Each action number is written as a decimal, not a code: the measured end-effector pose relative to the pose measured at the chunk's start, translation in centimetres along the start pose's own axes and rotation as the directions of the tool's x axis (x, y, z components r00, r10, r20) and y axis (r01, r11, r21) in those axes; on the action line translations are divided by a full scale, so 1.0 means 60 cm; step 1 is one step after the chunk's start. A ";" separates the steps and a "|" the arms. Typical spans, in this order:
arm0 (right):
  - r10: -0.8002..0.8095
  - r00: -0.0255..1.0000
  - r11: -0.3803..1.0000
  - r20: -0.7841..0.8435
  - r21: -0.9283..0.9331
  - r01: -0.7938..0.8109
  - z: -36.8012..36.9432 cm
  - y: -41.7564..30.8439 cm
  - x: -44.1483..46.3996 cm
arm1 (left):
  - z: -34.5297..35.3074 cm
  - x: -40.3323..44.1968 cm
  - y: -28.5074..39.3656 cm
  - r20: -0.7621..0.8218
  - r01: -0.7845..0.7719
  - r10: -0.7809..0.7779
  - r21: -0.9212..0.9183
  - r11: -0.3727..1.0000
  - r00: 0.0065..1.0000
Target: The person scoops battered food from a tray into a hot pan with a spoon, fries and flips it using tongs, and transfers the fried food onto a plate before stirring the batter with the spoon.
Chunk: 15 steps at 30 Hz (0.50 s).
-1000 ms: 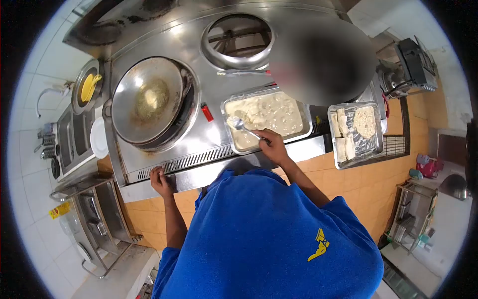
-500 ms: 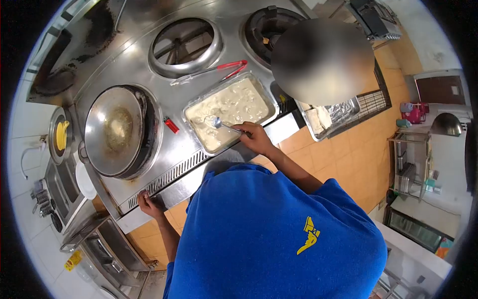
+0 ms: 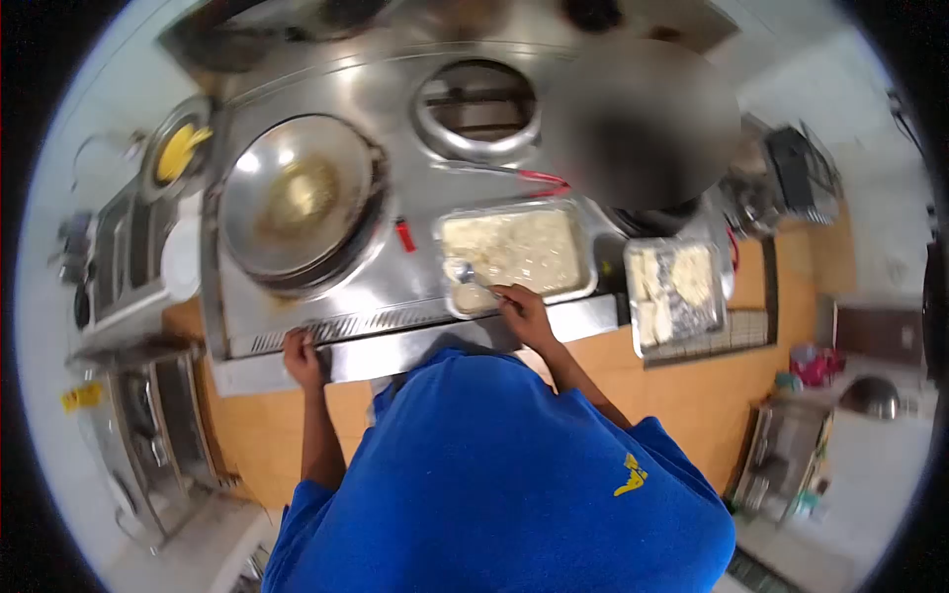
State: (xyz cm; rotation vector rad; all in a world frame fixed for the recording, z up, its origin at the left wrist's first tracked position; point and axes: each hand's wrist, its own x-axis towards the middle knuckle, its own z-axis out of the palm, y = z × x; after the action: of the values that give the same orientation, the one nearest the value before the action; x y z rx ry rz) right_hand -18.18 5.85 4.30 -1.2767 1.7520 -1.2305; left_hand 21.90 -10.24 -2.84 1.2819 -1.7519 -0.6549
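My right hand (image 3: 524, 314) is closed round the handle of a metal spoon (image 3: 467, 274). The spoon's bowl dips into pale, lumpy batter (image 3: 529, 247) inside a rectangular metal tray (image 3: 590, 267). Beyond that tray lie red-handled tongs (image 3: 542, 180). My left hand (image 3: 303, 358) curls over the front edge of the steel stove counter (image 3: 395, 351), beside the slotted vent. A red lighter (image 3: 405, 235) rests between the tray and a large wok (image 3: 252, 203), which has a little oily liquid in its bottom.
A second metal tray (image 3: 682, 341) with pale pieces sits at the right. An open burner ring (image 3: 479, 146) is at the back. On the left are a white plate (image 3: 181, 259) and a bowl (image 3: 153, 163) holding something yellow. A blurred patch hides part of the right back.
The view has swung round, so the stove now looks more level and the right-hand tray shows more fully. The spoon stays in the batter, and my left hand keeps to the counter edge.
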 end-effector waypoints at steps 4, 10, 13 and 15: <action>-0.012 0.999 1.000 0.041 -0.006 0.012 0.021 -0.011 0.028 | -0.002 0.007 0.031 -0.025 -0.011 0.012 0.056 0.998 1.000; -0.002 0.998 1.000 0.057 -0.008 0.003 0.034 -0.076 0.080 | -0.010 0.013 0.072 0.004 0.092 -0.092 0.051 0.994 0.996; -0.012 1.000 1.000 0.026 -0.010 0.013 0.032 -0.092 0.104 | -0.006 0.013 0.054 -0.032 -0.009 0.010 0.047 0.999 0.999; -0.022 0.999 0.997 0.035 -0.067 0.024 0.024 -0.109 0.110 | 0.001 0.020 0.049 -0.055 -0.011 0.014 0.047 0.999 0.998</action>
State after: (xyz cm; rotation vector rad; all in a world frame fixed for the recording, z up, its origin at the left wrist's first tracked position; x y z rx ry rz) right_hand -16.77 -1.42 10.05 -1.3518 1.7724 -1.1645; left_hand 20.27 -10.37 -0.11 1.3077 -1.7377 -0.5698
